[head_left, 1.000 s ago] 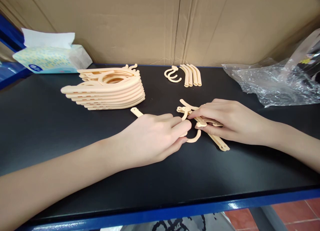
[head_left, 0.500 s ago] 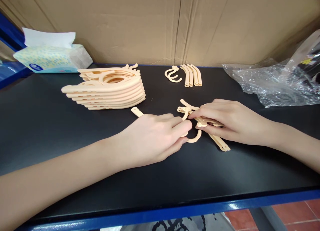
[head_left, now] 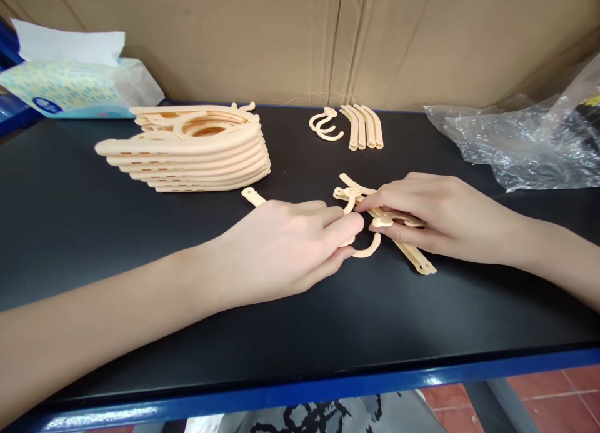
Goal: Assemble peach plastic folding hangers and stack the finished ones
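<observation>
My left hand [head_left: 300, 248] is closed on a cream plastic hanger part; its flat end [head_left: 253, 197] pokes out behind the knuckles, and my fingers hide the middle. Close by the left fingertips, a curved hook [head_left: 369, 248] points toward the right hand. My right hand [head_left: 434, 217] has its thumb and fingers closed around cream folding hanger arms [head_left: 415, 258], which slant toward the table's front. A round joint [head_left: 352, 192] and another curved piece [head_left: 355, 184] show between the hands. Which pieces are joined there I cannot tell.
A stack of cream hangers [head_left: 206, 161] lies at the left on the black table [head_left: 300, 333]. Behind the hands are loose hooks [head_left: 327, 125] and several loose hanger arms [head_left: 363, 127]. A tissue pack [head_left: 84, 86] stands back left, clear plastic bags [head_left: 520, 145] back right, cardboard [head_left: 225, 39] behind.
The view has shifted slightly, so the stack and loose parts appear higher. Both hands keep nearly the same hold and place on the hanger parts.
</observation>
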`<state>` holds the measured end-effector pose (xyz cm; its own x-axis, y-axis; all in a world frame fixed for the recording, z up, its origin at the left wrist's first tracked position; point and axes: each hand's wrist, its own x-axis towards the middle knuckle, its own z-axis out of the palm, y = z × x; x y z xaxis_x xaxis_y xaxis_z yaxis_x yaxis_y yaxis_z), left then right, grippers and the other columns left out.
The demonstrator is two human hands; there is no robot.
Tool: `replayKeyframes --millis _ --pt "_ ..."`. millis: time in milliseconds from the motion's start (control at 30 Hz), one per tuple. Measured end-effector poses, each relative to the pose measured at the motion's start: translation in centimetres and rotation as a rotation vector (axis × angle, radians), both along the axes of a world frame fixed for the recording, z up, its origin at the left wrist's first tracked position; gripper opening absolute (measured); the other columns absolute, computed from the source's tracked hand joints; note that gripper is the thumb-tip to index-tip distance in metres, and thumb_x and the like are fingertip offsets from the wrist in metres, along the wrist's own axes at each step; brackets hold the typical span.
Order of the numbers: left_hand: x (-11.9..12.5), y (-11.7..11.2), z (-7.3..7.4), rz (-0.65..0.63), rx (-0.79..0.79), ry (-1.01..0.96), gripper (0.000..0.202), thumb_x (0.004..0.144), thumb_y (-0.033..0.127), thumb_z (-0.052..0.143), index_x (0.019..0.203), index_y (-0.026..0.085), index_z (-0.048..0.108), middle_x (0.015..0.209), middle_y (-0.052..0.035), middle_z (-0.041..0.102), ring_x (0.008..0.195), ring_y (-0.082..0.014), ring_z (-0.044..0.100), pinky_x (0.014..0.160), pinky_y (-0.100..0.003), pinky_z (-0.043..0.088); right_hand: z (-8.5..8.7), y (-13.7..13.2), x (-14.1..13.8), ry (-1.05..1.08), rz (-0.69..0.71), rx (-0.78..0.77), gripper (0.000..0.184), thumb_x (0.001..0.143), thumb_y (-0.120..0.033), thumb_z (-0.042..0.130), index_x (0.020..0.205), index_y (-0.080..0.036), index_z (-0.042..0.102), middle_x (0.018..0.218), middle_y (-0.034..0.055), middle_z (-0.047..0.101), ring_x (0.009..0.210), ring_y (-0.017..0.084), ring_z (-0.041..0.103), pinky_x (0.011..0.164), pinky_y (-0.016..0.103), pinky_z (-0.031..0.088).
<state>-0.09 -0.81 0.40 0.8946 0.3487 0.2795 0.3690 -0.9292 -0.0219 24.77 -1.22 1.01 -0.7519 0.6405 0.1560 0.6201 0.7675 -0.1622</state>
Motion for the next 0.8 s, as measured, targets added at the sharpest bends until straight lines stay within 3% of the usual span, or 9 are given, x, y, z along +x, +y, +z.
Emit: replayKeyframes --millis 367,800 --pt "-0.14 0.04 -0.27 0.005 0.019 -0.032 0.01 0.097 0.021 0.05 0.094 0.015 0.057 0.078 0.0026 0.06 0.063 -0.0114 0.058 0.048 -0.026 0.027 -0.27 0.1 0.09 0.013 0.022 0.033 0.027 0.103 -0.036 0.041 0.111 -0.019 0.06 0.086 0.0013 0.068 0.071 0.016 0.059 0.07 0.03 0.039" --pt "-0.1 0.04 -0.07 -0.004 0.007 -0.018 0.009 0.097 0.019 0.05 0.093 0.015 0.057 0.079 0.0024 0.061 0.065 -0.0117 0.058 0.052 -0.025 0.034 -0.05 0.09 -0.11 0.022 0.015 0.004 0.024 0.102 -0.035 0.042 0.109 -0.019 0.06 0.086 0.0004 0.068 0.072 0.015 0.06 0.07 0.03 0.038"
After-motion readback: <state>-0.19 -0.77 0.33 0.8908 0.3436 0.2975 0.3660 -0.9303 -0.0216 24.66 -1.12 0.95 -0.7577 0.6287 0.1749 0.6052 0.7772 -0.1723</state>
